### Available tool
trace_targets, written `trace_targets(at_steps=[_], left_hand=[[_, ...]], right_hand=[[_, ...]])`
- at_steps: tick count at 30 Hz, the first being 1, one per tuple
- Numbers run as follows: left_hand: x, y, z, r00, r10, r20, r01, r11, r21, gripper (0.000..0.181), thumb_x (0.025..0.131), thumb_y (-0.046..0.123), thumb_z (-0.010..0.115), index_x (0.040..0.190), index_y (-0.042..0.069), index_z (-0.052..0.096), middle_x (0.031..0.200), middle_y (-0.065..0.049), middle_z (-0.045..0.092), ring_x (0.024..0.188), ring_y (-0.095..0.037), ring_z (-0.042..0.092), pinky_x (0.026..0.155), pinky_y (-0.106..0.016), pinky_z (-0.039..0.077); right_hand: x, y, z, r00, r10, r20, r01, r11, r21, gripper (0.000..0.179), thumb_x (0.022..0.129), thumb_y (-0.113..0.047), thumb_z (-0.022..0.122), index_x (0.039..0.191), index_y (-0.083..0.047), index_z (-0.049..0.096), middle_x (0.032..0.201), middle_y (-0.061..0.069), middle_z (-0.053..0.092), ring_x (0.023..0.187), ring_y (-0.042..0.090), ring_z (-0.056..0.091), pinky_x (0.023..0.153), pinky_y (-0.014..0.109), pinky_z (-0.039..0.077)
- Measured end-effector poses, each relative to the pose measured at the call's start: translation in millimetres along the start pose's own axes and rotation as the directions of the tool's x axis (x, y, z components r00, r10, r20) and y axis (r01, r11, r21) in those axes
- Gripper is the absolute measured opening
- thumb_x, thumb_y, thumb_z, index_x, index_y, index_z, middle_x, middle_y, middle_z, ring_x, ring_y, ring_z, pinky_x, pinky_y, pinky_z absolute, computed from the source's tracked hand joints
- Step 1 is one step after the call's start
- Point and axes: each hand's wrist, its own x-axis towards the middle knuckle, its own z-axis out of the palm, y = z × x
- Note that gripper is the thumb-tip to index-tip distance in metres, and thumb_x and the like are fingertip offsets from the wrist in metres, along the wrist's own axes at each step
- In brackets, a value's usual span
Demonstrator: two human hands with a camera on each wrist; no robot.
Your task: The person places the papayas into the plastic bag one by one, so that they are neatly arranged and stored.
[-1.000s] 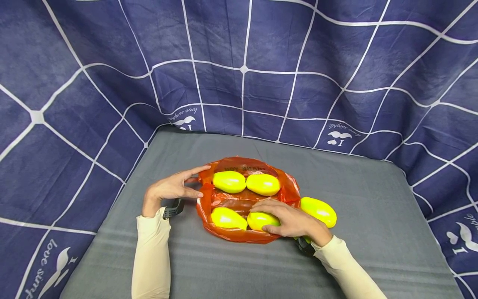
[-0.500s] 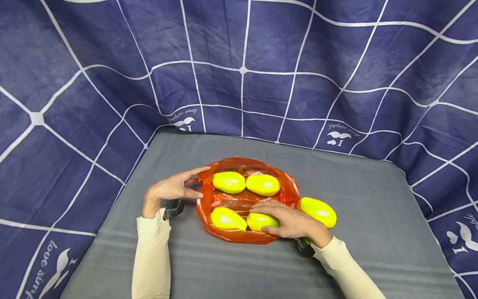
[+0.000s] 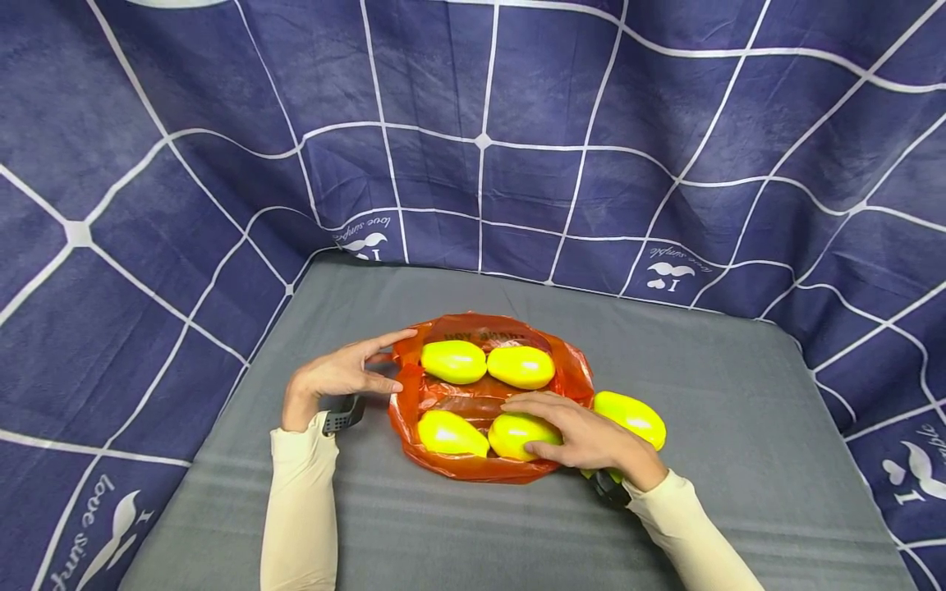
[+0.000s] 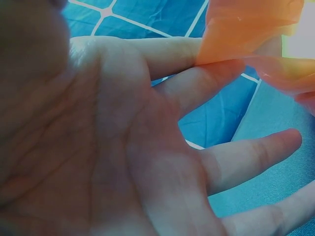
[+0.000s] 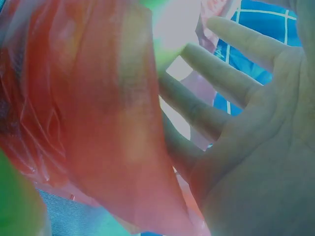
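Observation:
A red plastic bag [image 3: 473, 472] lies with its mouth spread wide on the grey cloth. Inside, two yellow mango-like fruits [image 3: 454, 362] sit at the back and a third, pear-shaped fruit [image 3: 451, 432] at the front left. My right hand [image 3: 584, 431] is over another fruit [image 3: 517, 436] at the front right, fingers extended, not curled round it. In the right wrist view the bag's film [image 5: 118, 123] covers part of those fingers. My left hand [image 3: 347, 369] touches the bag's left rim, fingers straight and spread; film [image 4: 251, 34] overlaps two fingers in the left wrist view.
Outside the bag, a yellow fruit [image 3: 631, 419] lies right of it, partly behind my right hand. A bit of yellow-green fruit [image 3: 587, 474] shows by the right wrist strap [image 3: 609, 488]. Blue grid-patterned curtains [image 3: 480, 189] stand behind and at both sides of the grey surface [image 3: 443, 533].
My right hand has shifted slightly right and its fingers have loosened, so more of the front right fruit shows. My left hand and the bag have stayed in place.

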Motion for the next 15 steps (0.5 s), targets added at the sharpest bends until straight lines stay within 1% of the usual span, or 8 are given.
trace_targets(at_steps=[5, 10, 15], left_hand=[[0.4, -1.0, 0.0, 1.0, -0.001, 0.0, 0.001, 1.0, 0.001, 0.09, 0.088, 0.016, 0.078, 0.16, 0.014, 0.024, 0.163, -0.017, 0.026, 0.146, -0.047, 0.03, 0.113, -0.062, 0.034], [0.6, -1.0, 0.4, 1.0, 0.01, -0.003, -0.01, 1.0, 0.009, 0.09, 0.088, 0.015, 0.078, 0.16, 0.013, 0.024, 0.163, -0.017, 0.027, 0.145, -0.048, 0.031, 0.114, -0.062, 0.032], [0.6, 0.0, 0.8, 1.0, 0.011, 0.0, -0.011, 1.0, 0.01, 0.09, 0.088, 0.015, 0.078, 0.16, 0.013, 0.024, 0.162, -0.018, 0.028, 0.144, -0.048, 0.033, 0.113, -0.062, 0.033]], right_hand=[[-3.2, -0.9, -2.3, 1.0, 0.003, -0.016, -0.003, 1.0, 0.02, 0.058, 0.096, -0.031, 0.068, 0.149, -0.027, 0.046, 0.151, -0.009, 0.048, 0.14, 0.016, 0.044, 0.113, 0.046, 0.039], [-10.0, -3.2, -8.4, 0.998, 0.005, -0.07, -0.004, 1.0, 0.013, 0.06, 0.096, -0.031, 0.069, 0.15, -0.034, 0.043, 0.151, -0.012, 0.048, 0.14, 0.013, 0.044, 0.114, 0.042, 0.04], [-21.4, -3.8, -17.8, 0.99, 0.007, -0.141, -0.006, 1.0, 0.008, 0.058, 0.095, -0.027, 0.071, 0.148, -0.031, 0.047, 0.149, -0.009, 0.05, 0.138, 0.011, 0.045, 0.114, 0.035, 0.039]])
